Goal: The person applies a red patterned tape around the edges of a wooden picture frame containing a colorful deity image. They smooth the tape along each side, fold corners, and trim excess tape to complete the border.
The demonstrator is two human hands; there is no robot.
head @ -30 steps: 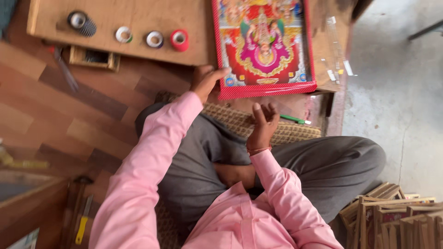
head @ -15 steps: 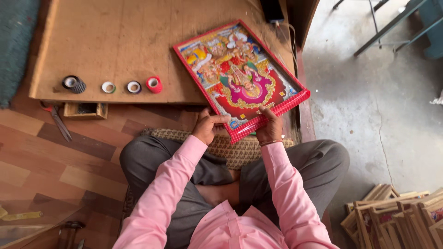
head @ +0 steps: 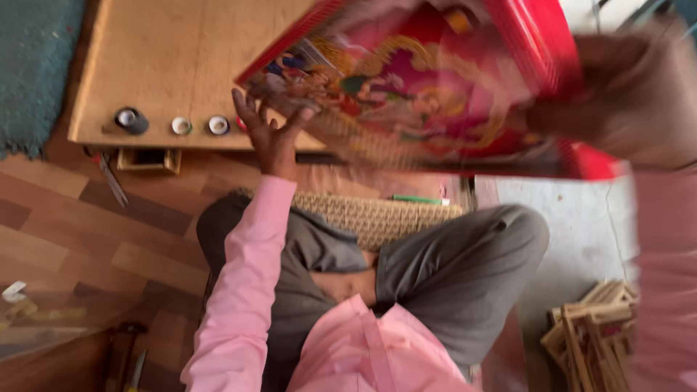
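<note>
Lifted off the counter [head: 145, 65] since before, the red-framed picture [head: 435, 87] fills the upper frame, left hand [head: 272, 134] fingers spread beneath, blurred right hand [head: 617, 94] gripping its edge.

Soft, even daylight, no hard shadows. Heavy motion blur on red-framed picture [head: 428, 87] & right hand [head: 617, 94]; left hand [head: 272, 134], floor fairly sharp.

One red-framed picture [head: 435, 94], one low wooden board [head: 167, 65], and on it three spools in a row: one dark spool [head: 131, 120], two white spools [head: 181, 125]. One green pen [head: 417, 199], one woven mat [head: 377, 218], one pile of wooden frames [head: 592, 334].
</note>
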